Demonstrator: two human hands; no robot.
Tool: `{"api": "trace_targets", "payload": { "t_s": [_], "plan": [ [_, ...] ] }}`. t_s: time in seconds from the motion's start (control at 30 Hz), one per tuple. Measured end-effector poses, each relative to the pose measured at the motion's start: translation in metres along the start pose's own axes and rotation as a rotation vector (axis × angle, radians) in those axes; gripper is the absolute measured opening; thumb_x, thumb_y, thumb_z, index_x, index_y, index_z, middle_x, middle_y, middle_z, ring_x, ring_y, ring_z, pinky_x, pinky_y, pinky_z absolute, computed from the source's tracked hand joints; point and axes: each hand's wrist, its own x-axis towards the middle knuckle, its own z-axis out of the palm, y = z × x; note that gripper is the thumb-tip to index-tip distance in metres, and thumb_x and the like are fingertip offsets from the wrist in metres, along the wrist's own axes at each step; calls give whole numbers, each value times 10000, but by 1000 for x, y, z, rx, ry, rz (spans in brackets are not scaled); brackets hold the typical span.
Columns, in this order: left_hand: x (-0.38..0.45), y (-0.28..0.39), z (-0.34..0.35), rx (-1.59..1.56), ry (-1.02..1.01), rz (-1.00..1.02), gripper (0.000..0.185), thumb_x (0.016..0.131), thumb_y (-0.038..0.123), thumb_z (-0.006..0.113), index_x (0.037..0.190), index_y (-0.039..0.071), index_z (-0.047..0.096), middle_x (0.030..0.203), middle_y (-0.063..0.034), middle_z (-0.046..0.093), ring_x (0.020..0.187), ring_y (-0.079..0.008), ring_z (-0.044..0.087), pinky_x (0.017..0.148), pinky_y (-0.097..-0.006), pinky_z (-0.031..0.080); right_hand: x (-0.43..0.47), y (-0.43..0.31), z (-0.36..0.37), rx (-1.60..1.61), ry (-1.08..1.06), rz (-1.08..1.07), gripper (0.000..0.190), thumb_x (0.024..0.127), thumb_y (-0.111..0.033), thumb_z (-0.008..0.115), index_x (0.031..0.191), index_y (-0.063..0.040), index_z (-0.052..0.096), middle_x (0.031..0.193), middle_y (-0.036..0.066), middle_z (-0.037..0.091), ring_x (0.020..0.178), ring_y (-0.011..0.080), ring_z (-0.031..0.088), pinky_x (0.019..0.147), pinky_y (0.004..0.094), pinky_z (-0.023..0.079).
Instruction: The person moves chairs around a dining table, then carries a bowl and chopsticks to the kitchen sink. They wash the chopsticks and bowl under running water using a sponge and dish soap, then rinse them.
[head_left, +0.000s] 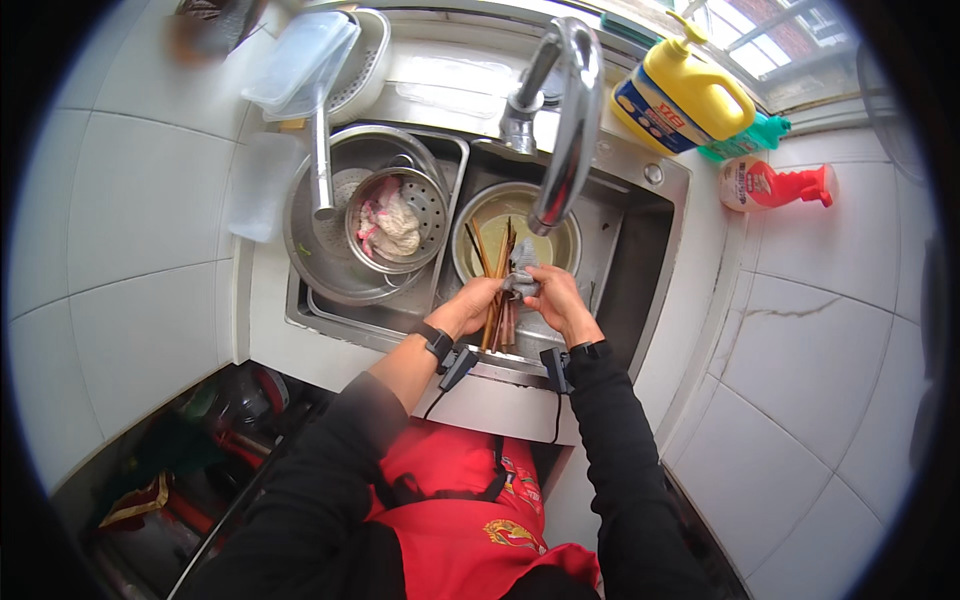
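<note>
My left hand (474, 301) is closed around a bundle of chopsticks (490, 324), light and dark ones mixed, slanting over the near rim of a metal basin. My right hand (553, 294) grips a grey cloth (523, 279), which lies against the chopsticks beside my left fingers. Beneath them, the round metal basin (576, 232) holds yellowish liquid and stands in the right part of the sink. The chrome faucet (574, 135) arches above the basin's right side.
Left in the sink (651, 330), a large steel bowl (319, 277) carries a perforated steel colander (431, 196) with a pink-and-white cloth (396, 225). Plastic containers (296, 64) stand behind left. A yellow pump bottle (675, 94), a green bottle (750, 139) and a red spray bottle (772, 184) stand at the right.
</note>
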Motion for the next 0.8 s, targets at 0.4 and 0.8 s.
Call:
{"api": "trace_targets", "payload": {
  "t_s": [0.4,0.8],
  "plan": [
    [-23,3,-17,60,83,-183,108,917,60,564,935,-45,549,741,-86,604,609,-199,630,596,-352,609,22,-6,1,-1419,358,-621,397,888,-111,569,1266,-6,507,960,223,660,760,343,676,642,429,560],
    [-51,3,-15,429,233,-108,219,890,55,482,1102,44,427,775,-34,474,564,-127,492,474,-334,538,74,11,3,-1810,219,-963,200,850,-75,536,1045,-32,556,981,216,596,865,411,642,710,498,538]
  ]
}}
